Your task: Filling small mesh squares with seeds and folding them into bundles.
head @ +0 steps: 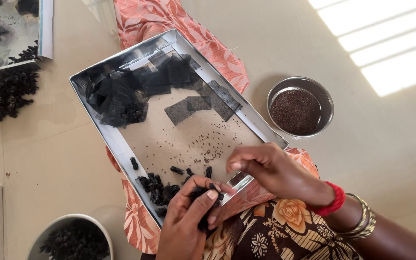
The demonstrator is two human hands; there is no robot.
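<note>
A shallow silver-rimmed cardboard tray (121, 149) rests on my lap. Black net squares (136, 89) are heaped at its far end, small dark seeds (208, 144) are scattered mid-tray, and tied black net bundles (157, 188) lie at the near edge. My left hand (186, 221) is shut on a small black net bundle (202, 192) at the tray's near corner. My right hand (270, 171), with a red thread and bangles at the wrist, hovers just above that corner, fingers pinched together; whether they hold anything is hidden.
A steel bowl of dark seeds (297, 110) stands on the floor to the right. A white bowl of black bundles (75, 238) sits at bottom left. Another tray (44, 29) and a loose pile of black bundles (13, 91) lie at top left.
</note>
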